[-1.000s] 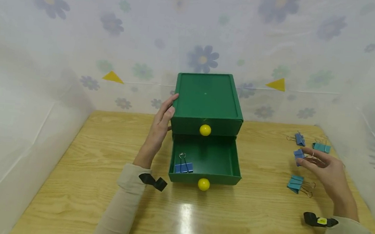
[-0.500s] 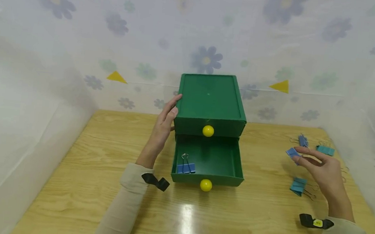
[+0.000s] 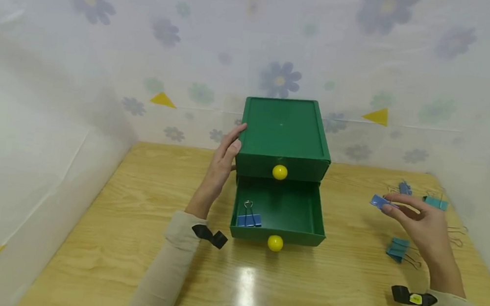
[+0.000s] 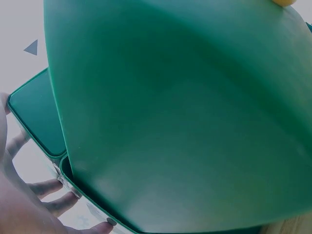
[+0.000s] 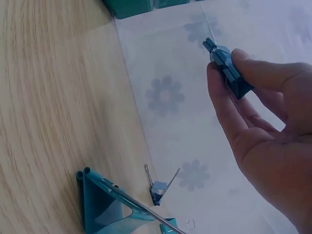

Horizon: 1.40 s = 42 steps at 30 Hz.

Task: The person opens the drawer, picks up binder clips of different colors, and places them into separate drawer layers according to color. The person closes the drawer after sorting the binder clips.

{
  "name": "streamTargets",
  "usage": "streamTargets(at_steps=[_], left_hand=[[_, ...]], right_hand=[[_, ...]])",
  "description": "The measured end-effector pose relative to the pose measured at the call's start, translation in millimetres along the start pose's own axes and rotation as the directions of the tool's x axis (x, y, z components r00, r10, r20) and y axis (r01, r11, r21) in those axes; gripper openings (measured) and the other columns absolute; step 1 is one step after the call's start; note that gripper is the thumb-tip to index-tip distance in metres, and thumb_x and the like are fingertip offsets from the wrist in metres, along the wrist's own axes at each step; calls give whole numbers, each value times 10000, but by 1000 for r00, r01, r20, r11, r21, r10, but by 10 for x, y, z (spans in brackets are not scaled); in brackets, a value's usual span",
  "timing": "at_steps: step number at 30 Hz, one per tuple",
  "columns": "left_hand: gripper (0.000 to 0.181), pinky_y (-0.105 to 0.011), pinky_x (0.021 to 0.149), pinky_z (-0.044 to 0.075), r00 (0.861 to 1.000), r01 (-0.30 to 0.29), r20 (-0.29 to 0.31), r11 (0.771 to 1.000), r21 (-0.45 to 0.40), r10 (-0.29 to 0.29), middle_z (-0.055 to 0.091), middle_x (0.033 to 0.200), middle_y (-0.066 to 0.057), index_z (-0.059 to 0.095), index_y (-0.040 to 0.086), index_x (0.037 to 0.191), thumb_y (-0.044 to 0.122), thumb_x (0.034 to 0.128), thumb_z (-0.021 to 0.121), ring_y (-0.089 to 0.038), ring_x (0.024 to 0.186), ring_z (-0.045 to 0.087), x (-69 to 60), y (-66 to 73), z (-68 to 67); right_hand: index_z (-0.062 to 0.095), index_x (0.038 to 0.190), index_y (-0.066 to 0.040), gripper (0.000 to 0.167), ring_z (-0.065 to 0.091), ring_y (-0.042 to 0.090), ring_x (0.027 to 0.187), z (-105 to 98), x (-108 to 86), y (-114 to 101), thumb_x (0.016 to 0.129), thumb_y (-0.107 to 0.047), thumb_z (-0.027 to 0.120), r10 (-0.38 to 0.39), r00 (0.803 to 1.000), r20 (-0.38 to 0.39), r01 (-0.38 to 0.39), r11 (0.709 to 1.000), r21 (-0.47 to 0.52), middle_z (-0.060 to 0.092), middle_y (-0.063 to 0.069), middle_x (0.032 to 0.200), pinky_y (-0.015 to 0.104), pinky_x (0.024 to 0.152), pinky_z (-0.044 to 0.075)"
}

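Between thumb and fingers, my right hand (image 3: 425, 227) pinches a blue binder clip (image 3: 379, 202) above the table's right side; the right wrist view shows that clip (image 5: 228, 70) at the fingertips. My left hand (image 3: 219, 168) rests against the left side of a green drawer cabinet (image 3: 280, 127), its fingers extended along the wall. The lower drawer (image 3: 286, 208) is pulled out, and another blue binder clip (image 3: 249, 220) lies in its front left corner. In the left wrist view, the green side panel (image 4: 185, 117) fills most of the picture, with the left fingers touching its edge.
Near the right hand lie a teal binder clip (image 3: 397, 249), a blue one (image 3: 405, 188) behind, and another teal one (image 3: 436, 203). Wire handles of a further clip stick out beside the wrist. A yellow knob (image 3: 280, 172) marks the upper drawer, which is closed. Flowered sheeting surrounds the table.
My right hand has lifted the blue binder clip off the table and carried it slightly left, toward the cabinet. The left hand keeps its place on the cabinet. The head view has shifted slightly.
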State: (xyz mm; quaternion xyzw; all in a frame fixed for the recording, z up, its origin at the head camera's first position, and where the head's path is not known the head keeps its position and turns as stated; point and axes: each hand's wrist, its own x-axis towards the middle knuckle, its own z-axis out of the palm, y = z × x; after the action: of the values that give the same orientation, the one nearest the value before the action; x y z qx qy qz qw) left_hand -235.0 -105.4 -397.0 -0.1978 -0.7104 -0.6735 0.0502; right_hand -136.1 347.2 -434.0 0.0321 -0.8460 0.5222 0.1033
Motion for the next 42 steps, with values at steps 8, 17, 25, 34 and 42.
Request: streamTargets(at_steps=[8,17,25,34,42], left_hand=[[508,-725,1022,367,1000,-13,-2,1000,-3,13,255,1658,143,392,395,1579,475,1078,407,-234,1483,316,19,21,13],[492,-733,1035,349,1000,-21,-5,1000,5,21,258,1666,109,393,354,1586,403,1097,386,-237,1483,318,34,33,23],[502,-715,1037,368,1000,-21,6,1000,-16,21,247,1675,81,369,301,1607,326,1106,388,-251,1489,316,72,71,59],[499,-714,1023,384,999,-29,16,1000,0,29,264,1656,134,385,367,1589,414,1093,392,-238,1479,326,100,73,87],[517,-714,1015,392,999,-35,17,999,-17,36,268,1657,125,380,332,1599,408,1087,393,-247,1460,361,92,45,82]], right_hand=[[665,1255,64,291,597,-57,1160,73,23,-177,970,8,681,-112,993,39,112,994,4,638,-65,1261,112,880,492],[648,1247,124,306,729,84,996,136,-15,-382,944,90,671,-118,992,35,103,953,286,665,46,1277,136,911,494],[650,1233,140,306,739,121,963,195,-57,-558,931,101,680,-117,993,3,108,920,378,663,71,1257,160,916,507],[629,1256,156,316,732,127,998,266,-116,-730,943,125,646,-134,990,33,108,903,415,626,92,1313,189,916,523],[654,1196,169,269,728,171,912,429,-107,-826,928,174,627,-239,971,25,205,878,432,701,97,1160,222,846,562]])
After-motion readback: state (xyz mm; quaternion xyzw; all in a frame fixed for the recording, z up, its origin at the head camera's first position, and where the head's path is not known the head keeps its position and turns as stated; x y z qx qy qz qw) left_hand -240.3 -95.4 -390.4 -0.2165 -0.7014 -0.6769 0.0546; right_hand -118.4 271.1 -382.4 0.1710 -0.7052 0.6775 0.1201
